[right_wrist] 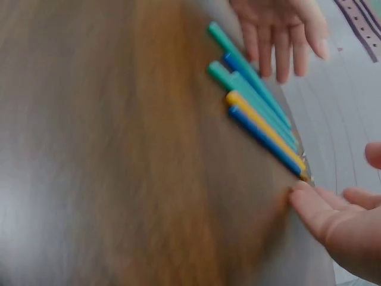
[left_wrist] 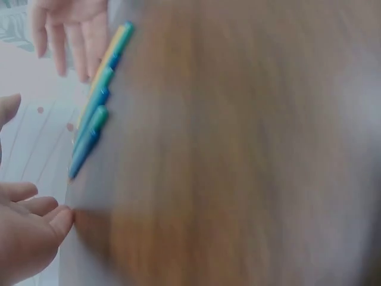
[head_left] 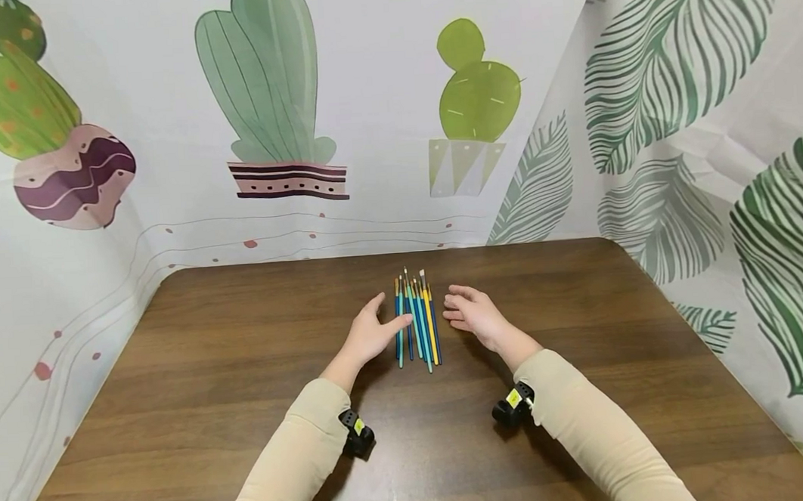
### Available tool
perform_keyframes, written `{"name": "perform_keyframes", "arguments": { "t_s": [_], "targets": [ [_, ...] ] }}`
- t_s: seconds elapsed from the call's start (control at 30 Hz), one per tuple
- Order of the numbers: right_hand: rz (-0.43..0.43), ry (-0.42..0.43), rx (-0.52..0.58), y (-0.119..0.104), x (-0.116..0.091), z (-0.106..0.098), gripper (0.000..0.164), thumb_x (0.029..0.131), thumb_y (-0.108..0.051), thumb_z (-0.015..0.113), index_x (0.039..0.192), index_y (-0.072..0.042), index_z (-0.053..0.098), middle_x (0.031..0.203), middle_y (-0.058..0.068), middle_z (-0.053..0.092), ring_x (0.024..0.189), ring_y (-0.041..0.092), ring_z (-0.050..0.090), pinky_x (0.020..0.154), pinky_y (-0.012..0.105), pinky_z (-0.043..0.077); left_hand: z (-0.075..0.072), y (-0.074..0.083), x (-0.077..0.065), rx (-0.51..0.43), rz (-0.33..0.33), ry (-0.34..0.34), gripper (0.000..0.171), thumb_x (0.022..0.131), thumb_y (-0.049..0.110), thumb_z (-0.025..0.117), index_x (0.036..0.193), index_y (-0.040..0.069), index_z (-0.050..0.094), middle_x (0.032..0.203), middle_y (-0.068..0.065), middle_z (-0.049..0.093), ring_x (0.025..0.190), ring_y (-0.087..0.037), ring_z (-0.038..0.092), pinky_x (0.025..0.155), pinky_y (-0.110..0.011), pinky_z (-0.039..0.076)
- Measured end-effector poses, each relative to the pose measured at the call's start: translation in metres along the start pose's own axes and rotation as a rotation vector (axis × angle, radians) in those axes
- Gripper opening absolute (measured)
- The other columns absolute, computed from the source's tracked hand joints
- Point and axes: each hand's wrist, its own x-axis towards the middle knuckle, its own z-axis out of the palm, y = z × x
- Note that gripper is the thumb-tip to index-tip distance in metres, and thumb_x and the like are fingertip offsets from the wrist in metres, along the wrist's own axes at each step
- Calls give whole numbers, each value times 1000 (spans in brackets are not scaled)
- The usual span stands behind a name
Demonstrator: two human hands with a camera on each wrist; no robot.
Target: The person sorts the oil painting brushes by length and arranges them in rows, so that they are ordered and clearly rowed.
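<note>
Several paintbrushes (head_left: pixel 427 317) lie side by side on the brown table, bristles toward the far edge. Their handles are teal, dark blue and yellow. Left of the bundle is my left hand (head_left: pixel 372 334), its thumb stretched over toward the handles; the head view does not settle whether it touches them. My right hand (head_left: pixel 476 316) stays just right of the bundle, fingers loosely bent and apart from it. In the left wrist view, the handle ends (left_wrist: pixel 98 113) lie between both hands. The right wrist view shows the yellow handle (right_wrist: pixel 256 110) beside a blue one, and nothing in either hand.
The wooden table (head_left: pixel 245 380) has rounded far corners. Behind it hangs a white cloth (head_left: pixel 381 130) printed with cacti and leaves. Each forearm wears a small black wrist camera (head_left: pixel 358 434) over a cream sleeve (head_left: pixel 283 461).
</note>
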Motion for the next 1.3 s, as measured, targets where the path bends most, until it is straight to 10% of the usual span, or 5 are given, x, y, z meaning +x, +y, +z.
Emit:
{"name": "perform_keyframes", "arguments": {
  "t_s": [0.2,0.87,1.3],
  "targets": [
    [114,-28,83,-4,1,5,52,100,-20,41,145,3,27,136,30,47,118,37,57,94,38,54,7,8,0,-238,-74,28,57,92,17,60,140,-6,38,140,-25,45,129,-36,46,105,-45,43],
    [154,36,116,-2,13,17,42,100,-12,43,136,8,41,133,28,51,117,34,58,95,38,53,6,-5,12,-339,-249,165,19,78,3,74,96,-2,70,95,-18,71,69,-12,68,58,-26,59],
    [206,40,137,-3,24,13,39,101,-12,41,135,5,45,132,25,54,107,25,64,95,37,53,7,-13,14,-228,-141,144,20,75,10,78,90,-2,72,87,-17,73,71,-13,69,65,-29,60]
  ]
}}
